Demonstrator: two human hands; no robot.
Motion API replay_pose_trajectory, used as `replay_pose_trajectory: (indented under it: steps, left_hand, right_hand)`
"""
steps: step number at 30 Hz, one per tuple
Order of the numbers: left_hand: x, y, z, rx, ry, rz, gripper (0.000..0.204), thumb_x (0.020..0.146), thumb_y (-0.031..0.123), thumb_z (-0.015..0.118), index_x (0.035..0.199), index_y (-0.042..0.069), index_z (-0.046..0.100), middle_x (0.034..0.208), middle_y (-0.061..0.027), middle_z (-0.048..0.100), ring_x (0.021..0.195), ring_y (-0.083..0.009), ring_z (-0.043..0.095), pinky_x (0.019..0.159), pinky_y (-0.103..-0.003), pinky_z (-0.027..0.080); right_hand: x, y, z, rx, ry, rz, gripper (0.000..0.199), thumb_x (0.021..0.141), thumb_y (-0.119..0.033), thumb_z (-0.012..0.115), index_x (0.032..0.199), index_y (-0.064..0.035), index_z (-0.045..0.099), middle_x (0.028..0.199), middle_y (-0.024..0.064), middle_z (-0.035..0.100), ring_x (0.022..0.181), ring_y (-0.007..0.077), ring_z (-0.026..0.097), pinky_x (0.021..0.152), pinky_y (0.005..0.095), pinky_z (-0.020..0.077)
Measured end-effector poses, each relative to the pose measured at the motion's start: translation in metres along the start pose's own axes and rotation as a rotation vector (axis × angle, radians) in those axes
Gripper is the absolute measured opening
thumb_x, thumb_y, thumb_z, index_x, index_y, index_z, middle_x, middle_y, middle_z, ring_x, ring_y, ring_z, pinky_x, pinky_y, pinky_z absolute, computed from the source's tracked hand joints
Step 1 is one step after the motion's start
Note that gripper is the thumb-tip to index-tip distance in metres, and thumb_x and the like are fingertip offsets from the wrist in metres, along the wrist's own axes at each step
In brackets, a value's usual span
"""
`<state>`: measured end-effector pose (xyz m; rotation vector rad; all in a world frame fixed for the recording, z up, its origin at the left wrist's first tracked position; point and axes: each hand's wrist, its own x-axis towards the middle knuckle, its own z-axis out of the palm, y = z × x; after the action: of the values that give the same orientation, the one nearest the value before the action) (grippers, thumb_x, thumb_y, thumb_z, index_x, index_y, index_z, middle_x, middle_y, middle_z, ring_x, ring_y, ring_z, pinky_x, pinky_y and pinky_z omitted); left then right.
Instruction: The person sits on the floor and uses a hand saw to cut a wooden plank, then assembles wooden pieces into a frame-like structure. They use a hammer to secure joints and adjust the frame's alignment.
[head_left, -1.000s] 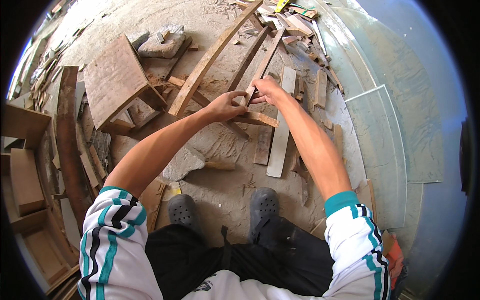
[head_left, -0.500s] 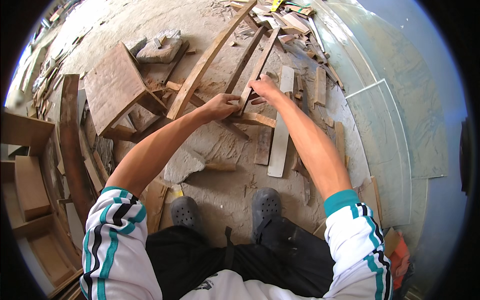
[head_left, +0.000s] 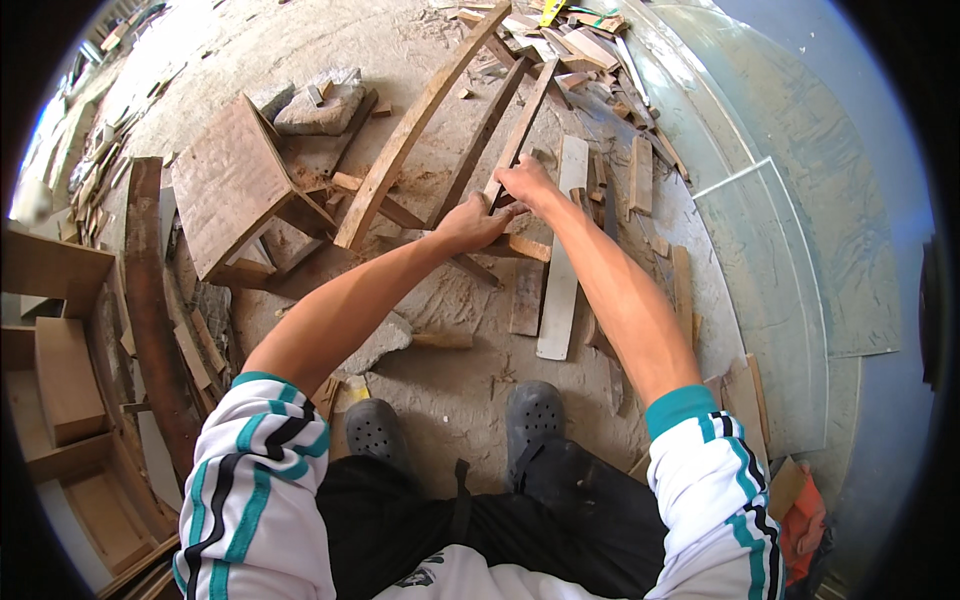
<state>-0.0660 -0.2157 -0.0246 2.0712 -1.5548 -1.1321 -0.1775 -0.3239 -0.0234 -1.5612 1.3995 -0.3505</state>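
My right hand (head_left: 528, 185) is closed around a narrow wooden strip (head_left: 527, 110), a little up from its near end. Close beside it, my left hand (head_left: 470, 224) grips that near end, its fingertips partly hidden under my right hand. The strip slants away from me, its far part raised beside a darker wooden strip (head_left: 482, 140). To the left runs a longer, paler wooden beam (head_left: 415, 125) at a similar slant. Under my hands lies a short wood block (head_left: 520, 247), with a crosspiece (head_left: 475, 270) below it.
A box-like wooden piece (head_left: 235, 190) stands at the left, near a stone slab (head_left: 320, 105). A white board (head_left: 563, 250) lies right of my hands. Scrap wood (head_left: 590, 45) is piled at the far right, beside glass sheets (head_left: 770, 300). Wooden drawers (head_left: 70, 380) sit at lower left.
My left hand has moved right, in against my right hand, and now takes hold of the strip's near end. My right hand has stayed on the strip, its fingers closing more.
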Motion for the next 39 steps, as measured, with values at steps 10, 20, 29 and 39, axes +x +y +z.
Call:
replay_pose_trajectory:
  steps: [10, 20, 29, 39]
  left_hand:
    - [0.005, -0.001, 0.029, -0.137, 0.185, -0.115, 0.065, 0.094, 0.055, 0.048, 0.123, -0.003, 0.050, 0.115, -0.0316, 0.065, 0.113, -0.0444, 0.062, 0.097, -0.049, 0.046]
    - [0.009, 0.018, 0.045, -0.336, 0.321, -0.124, 0.055, 0.097, 0.055, 0.050, 0.115, 0.005, 0.064, 0.085, -0.0106, 0.072, 0.086, -0.0273, 0.070, 0.079, -0.039, 0.051]
    - [0.002, 0.002, 0.040, -0.331, 0.450, -0.108, 0.051, 0.095, 0.052, 0.056, 0.109, 0.005, 0.069, 0.078, -0.0125, 0.067, 0.078, -0.0270, 0.068, 0.074, -0.039, 0.049]
    - [0.004, 0.004, 0.043, -0.337, 0.450, -0.061, 0.053, 0.095, 0.052, 0.058, 0.115, 0.004, 0.069, 0.074, -0.0123, 0.065, 0.074, -0.0243, 0.065, 0.072, -0.038, 0.048]
  right_hand:
    - [-0.003, 0.004, -0.004, -0.006, -0.043, 0.034, 0.054, 0.083, -0.025, 0.065, 0.123, 0.0084, 0.049, 0.098, 0.0213, 0.070, 0.077, 0.0280, 0.072, 0.055, 0.0406, 0.0605]
    - [0.038, 0.057, -0.004, 0.440, -0.176, -0.021, 0.066, 0.084, -0.018, 0.063, 0.135, 0.0158, 0.039, 0.109, 0.0210, 0.066, 0.095, 0.0230, 0.068, 0.079, 0.0347, 0.0565]
    - [0.028, 0.054, 0.010, 0.738, -0.438, -0.087, 0.080, 0.092, -0.024, 0.068, 0.145, 0.0167, 0.024, 0.121, 0.0246, 0.061, 0.115, 0.0280, 0.058, 0.099, 0.0371, 0.0475]
    - [0.022, 0.058, 0.007, 0.773, -0.400, -0.031, 0.099, 0.094, -0.036, 0.069, 0.152, 0.0149, 0.007, 0.144, 0.0336, 0.044, 0.135, 0.0351, 0.046, 0.108, 0.0399, 0.0429]
